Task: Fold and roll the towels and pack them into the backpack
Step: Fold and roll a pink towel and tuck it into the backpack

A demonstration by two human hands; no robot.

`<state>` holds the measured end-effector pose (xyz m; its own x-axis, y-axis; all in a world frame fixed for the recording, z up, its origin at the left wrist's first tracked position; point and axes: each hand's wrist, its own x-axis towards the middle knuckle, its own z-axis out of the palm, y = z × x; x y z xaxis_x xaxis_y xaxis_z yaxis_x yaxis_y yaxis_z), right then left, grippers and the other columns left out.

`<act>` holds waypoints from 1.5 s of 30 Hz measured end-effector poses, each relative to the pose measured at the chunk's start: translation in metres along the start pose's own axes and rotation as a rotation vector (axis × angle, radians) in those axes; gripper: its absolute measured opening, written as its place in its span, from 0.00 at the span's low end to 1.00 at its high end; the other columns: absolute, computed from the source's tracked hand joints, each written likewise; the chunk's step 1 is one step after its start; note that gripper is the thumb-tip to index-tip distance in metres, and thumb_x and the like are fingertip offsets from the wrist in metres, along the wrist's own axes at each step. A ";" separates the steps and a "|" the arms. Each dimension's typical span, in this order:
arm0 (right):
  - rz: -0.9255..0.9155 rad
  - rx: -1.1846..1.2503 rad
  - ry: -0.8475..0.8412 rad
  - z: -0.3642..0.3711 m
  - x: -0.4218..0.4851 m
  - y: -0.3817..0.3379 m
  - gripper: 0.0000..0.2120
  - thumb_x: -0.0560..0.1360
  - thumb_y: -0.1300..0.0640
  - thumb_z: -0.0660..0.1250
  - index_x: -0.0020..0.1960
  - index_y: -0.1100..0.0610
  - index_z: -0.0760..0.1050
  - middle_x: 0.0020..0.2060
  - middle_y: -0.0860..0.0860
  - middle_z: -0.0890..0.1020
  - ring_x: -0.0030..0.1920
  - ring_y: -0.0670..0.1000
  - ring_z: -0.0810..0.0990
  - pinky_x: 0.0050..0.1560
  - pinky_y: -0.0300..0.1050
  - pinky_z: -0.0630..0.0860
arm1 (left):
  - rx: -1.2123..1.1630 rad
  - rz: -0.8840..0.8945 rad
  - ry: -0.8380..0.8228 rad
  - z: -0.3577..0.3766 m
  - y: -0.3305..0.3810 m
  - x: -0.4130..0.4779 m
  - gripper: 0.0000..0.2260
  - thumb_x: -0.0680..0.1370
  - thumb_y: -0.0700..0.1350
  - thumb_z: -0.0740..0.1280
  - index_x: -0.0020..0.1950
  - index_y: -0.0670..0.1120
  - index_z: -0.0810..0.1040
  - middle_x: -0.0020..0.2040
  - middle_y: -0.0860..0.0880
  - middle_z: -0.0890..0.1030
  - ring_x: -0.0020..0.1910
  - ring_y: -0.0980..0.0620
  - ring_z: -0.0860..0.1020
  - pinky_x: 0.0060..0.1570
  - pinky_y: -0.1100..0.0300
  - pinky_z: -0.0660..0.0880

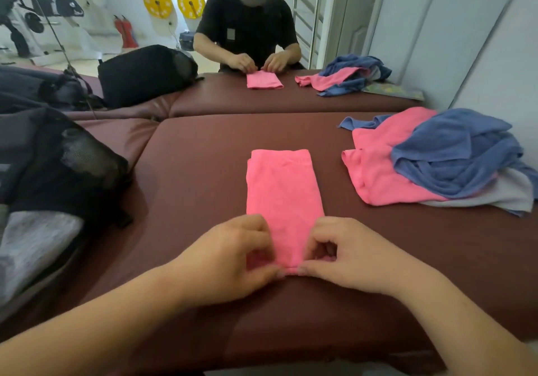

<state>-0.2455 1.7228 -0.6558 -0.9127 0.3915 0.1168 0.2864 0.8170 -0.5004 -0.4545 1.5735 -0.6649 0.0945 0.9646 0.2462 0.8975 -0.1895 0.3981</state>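
Note:
A pink towel (282,192), folded into a long narrow strip, lies on the maroon padded table (189,166) straight in front of me. My left hand (233,256) and my right hand (349,256) pinch its near end from either side, thumbs and fingers curled on the cloth. An open black backpack (64,177) with a mesh pocket sits at the left, a grey towel (35,244) showing inside it. A loose pile of pink, blue and grey towels (442,160) lies at the right.
A mirror at the table's far edge shows my reflection, a person in black (247,26), with the same towel, backpack and pile. A white wall (495,55) stands on the right. Gym equipment shows in the mirror at the back left.

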 end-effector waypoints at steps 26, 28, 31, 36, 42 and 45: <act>0.380 0.200 0.113 0.001 -0.009 0.000 0.05 0.70 0.51 0.78 0.39 0.47 0.82 0.32 0.49 0.83 0.29 0.42 0.76 0.36 0.40 0.74 | -0.225 -0.452 -0.045 -0.010 -0.006 -0.006 0.03 0.75 0.48 0.75 0.44 0.55 0.83 0.40 0.60 0.83 0.37 0.59 0.79 0.42 0.64 0.77; 0.395 0.161 0.142 0.006 -0.008 -0.001 0.05 0.70 0.51 0.77 0.40 0.47 0.81 0.30 0.49 0.81 0.30 0.42 0.76 0.38 0.43 0.75 | -0.112 -0.384 -0.051 -0.008 -0.005 -0.005 0.02 0.76 0.47 0.74 0.46 0.54 0.83 0.41 0.56 0.82 0.40 0.57 0.79 0.46 0.59 0.78; 0.374 -0.054 0.142 0.012 -0.008 -0.008 0.04 0.73 0.48 0.74 0.43 0.45 0.80 0.38 0.44 0.78 0.40 0.44 0.78 0.44 0.46 0.77 | 0.196 -0.057 -0.010 -0.001 0.001 -0.006 0.07 0.78 0.44 0.68 0.51 0.55 0.82 0.48 0.56 0.78 0.46 0.53 0.75 0.46 0.54 0.76; 0.068 -0.287 0.129 0.016 -0.011 -0.018 0.06 0.76 0.53 0.67 0.49 0.45 0.81 0.46 0.45 0.74 0.50 0.48 0.77 0.43 0.48 0.76 | 0.377 0.082 -0.065 0.010 0.018 -0.015 0.13 0.76 0.46 0.57 0.48 0.52 0.82 0.44 0.53 0.77 0.43 0.48 0.73 0.43 0.51 0.76; 0.084 -0.248 -0.029 0.004 -0.010 -0.011 0.17 0.73 0.38 0.72 0.58 0.43 0.81 0.47 0.40 0.72 0.53 0.43 0.70 0.55 0.42 0.73 | 0.330 -0.050 -0.024 0.013 0.012 -0.010 0.15 0.79 0.55 0.56 0.49 0.54 0.82 0.44 0.56 0.79 0.44 0.50 0.72 0.48 0.52 0.75; 0.056 -0.238 0.011 0.005 -0.011 -0.006 0.13 0.75 0.43 0.72 0.57 0.46 0.82 0.47 0.40 0.70 0.51 0.43 0.69 0.55 0.39 0.69 | 0.317 -0.083 0.014 0.017 0.015 -0.010 0.10 0.79 0.49 0.59 0.45 0.52 0.80 0.42 0.54 0.79 0.41 0.49 0.73 0.46 0.51 0.74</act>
<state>-0.2389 1.7113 -0.6584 -0.8907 0.4424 0.1050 0.3980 0.8703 -0.2902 -0.4351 1.5639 -0.6761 0.0116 0.9714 0.2373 0.9915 -0.0419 0.1231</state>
